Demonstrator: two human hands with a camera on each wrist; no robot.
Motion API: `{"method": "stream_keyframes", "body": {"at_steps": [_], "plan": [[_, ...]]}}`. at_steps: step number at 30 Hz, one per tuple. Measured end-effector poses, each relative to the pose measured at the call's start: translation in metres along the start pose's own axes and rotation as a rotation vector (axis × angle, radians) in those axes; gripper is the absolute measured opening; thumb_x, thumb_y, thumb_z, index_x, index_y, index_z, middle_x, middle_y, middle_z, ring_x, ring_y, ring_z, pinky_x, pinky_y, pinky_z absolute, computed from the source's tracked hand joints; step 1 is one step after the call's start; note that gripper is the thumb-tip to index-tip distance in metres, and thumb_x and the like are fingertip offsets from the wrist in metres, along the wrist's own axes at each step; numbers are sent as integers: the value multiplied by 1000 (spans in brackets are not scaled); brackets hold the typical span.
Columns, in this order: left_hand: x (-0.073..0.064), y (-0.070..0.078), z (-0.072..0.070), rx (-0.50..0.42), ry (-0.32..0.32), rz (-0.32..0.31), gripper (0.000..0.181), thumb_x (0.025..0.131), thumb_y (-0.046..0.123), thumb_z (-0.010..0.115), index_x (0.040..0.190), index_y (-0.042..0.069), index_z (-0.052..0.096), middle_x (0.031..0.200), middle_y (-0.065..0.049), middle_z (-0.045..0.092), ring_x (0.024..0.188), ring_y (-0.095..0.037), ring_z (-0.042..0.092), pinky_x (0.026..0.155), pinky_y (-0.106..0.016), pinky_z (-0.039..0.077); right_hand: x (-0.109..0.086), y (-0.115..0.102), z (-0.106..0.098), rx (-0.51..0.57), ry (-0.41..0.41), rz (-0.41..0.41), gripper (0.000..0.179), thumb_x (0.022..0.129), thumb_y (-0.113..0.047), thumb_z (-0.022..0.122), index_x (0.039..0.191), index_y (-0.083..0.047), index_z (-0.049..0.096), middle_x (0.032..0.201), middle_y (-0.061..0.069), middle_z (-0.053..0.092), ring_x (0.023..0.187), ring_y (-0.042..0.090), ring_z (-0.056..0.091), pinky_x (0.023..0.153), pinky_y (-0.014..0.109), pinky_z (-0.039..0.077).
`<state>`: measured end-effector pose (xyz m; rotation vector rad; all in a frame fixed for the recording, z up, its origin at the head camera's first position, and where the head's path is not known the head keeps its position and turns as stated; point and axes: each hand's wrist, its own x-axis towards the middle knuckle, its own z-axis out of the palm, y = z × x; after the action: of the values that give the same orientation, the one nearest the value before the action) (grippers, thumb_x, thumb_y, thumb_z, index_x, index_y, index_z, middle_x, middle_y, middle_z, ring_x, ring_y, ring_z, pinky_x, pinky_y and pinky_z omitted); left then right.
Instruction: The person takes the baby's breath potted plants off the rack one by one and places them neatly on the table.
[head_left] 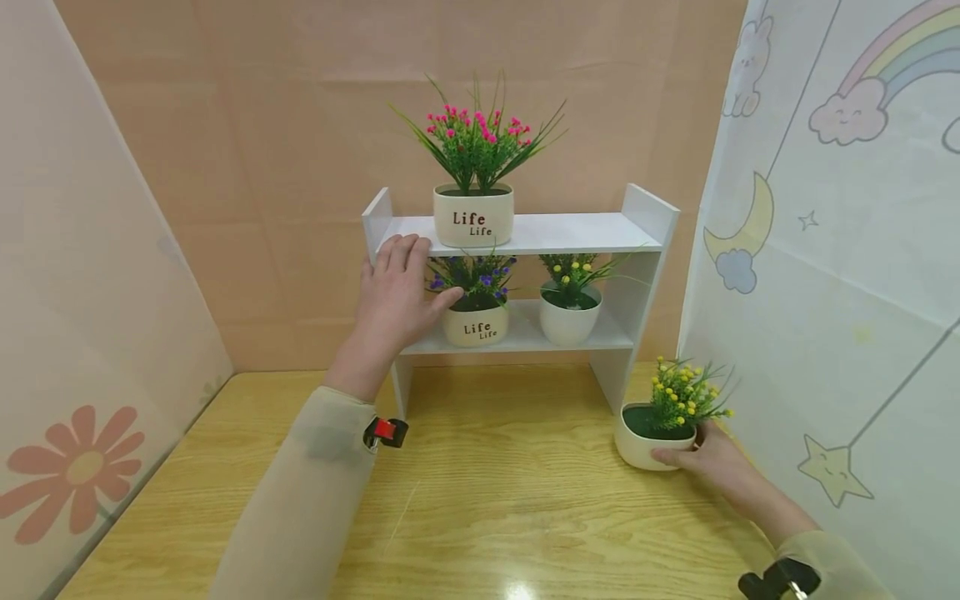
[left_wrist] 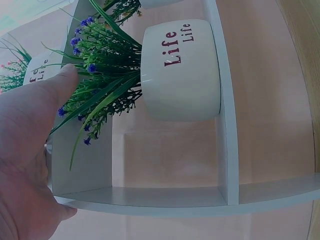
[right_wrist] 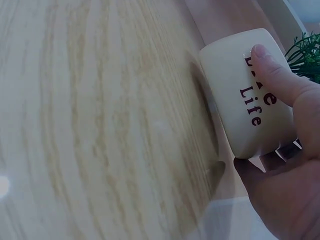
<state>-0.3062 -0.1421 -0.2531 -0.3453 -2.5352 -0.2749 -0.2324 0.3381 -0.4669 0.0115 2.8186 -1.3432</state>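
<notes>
1. Oval yellow-flowered pot (head_left: pixel 662 419): at the right end of the counter (head_left: pixel 510 492), near the white shelf's (head_left: pixel 573 232) right foot, in the right hand's grip (head_left: pixel 716 462).
2. Right hand state: grasping that pot, thumb across the front wall, fingers around the far side. We read this as holding it by the body so the blooms stay free and don't get crushed.
3. Left hand's grip (head_left: pixel 397 292): holding no pot. Fingers lie fairly straight over the shelf's top left corner, thumb out in front of the purple-flowered pot (head_left: pixel 476 327). Probably there to steady the shelf, we'd say.
4. Shelf layout: pink-flowered pot (head_left: pixel 474 215) up top, left of centre; purple one below it; round yellow-flowered pot (head_left: pixel 570 321) to the right on the lower tier. Lettered fronts face us, likely for display.
5. Right wrist view only: "Life" lettering (right_wrist: pixel 257 107) on the held pot, partly under the thumb, plus a shadow (right_wrist: pixel 204 97) beside its base. Looks slightly raised off the counter; from the head view we can't tell.
6. Left wrist view adds the purple pot's base resting on the lower tier; the held pot isn't in it. Only the head view gets all four pots together.
</notes>
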Motion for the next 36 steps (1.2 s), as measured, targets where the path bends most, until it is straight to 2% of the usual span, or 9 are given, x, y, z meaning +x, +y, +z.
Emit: {"method": "stream_keyframes", "body": {"at_steps": [3, 8, 13, 17, 22, 34, 36], "plan": [[0, 0, 0, -1, -1, -2, 90, 89, 68, 60, 153, 13, 30, 158, -12, 30, 149, -32, 16, 116, -65, 12, 1, 3, 1, 1, -4, -2, 107, 85, -45, 80, 148, 15, 18, 146, 41, 35, 133, 52, 39, 107, 63, 34], [0, 0, 1, -5, 2, -2, 90, 90, 68, 60, 154, 12, 30, 158, -12, 30, 149, -32, 16, 116, -66, 12, 0, 6, 3, -36, 3, 6, 103, 84, -49, 80, 143, 16, 25, 138, 39, 44, 125, 47, 48, 102, 59, 41], [0, 0, 0, -4, 0, -5, 90, 90, 68, 60, 154, 12, 30, 158, -12, 30, 149, -32, 16, 116, -66, 12, -1, 8, 4, -48, 9, -8, 101, 84, -49, 80, 143, 15, 28, 137, 36, 48, 124, 45, 50, 103, 58, 42], [0, 1, 0, -5, -10, -8, 90, 90, 70, 58, 154, 13, 29, 158, -12, 29, 150, -31, 15, 117, -65, 11, 0, 10, 5, -46, 12, -23, 98, 84, -48, 81, 146, 10, 32, 132, 28, 56, 117, 35, 57, 97, 45, 48], [0, 0, 0, -6, -11, -10, 90, 90, 70, 58, 154, 13, 29, 158, -12, 29, 150, -32, 15, 117, -66, 12, -1, 11, 6, -44, 11, -23, 95, 84, -47, 81, 145, 9, 34, 129, 23, 59, 112, 27, 58, 88, 31, 48], [0, 0, 0, -2, -16, -6, 91, 90, 70, 57, 155, 13, 28, 159, -12, 29, 150, -32, 15, 117, -64, 10, -7, 11, 6, -46, 12, -29, 96, 85, -43, 81, 145, 13, 30, 129, 28, 56, 115, 34, 57, 88, 34, 49], [-1, 0, -1, -5, -12, -6, 91, 90, 70, 57, 155, 13, 28, 158, -12, 29, 150, -32, 15, 117, -65, 10, -8, 10, 5, -55, 12, -14, 91, 85, -43, 81, 137, 15, 34, 124, 29, 55, 111, 35, 57, 85, 36, 50]]}}
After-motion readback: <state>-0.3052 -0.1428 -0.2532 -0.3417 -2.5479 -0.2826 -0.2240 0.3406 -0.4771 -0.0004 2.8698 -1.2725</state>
